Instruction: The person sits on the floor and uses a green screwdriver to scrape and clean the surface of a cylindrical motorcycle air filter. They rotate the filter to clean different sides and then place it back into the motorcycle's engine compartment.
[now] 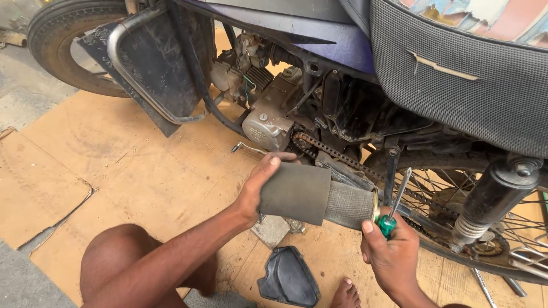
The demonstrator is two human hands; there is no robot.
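Note:
My left hand (255,189) grips the near end of a dark cylindrical filter-like part (297,193) with a lighter ribbed section (349,204), held level beside the motorcycle. My right hand (390,251) holds a green-handled screwdriver (394,208) at the other end of that part, its metal shaft pointing up toward the rear wheel. The drive chain (337,153) runs just behind the part.
The motorcycle's engine (268,117), grey seat (462,80), rear shock (494,197) and spoked rear wheel (514,239) fill the upper right. A black side cover (288,278) lies on the cardboard sheets (125,171). The front tyre (63,40) is at top left. My knee (123,268) is below.

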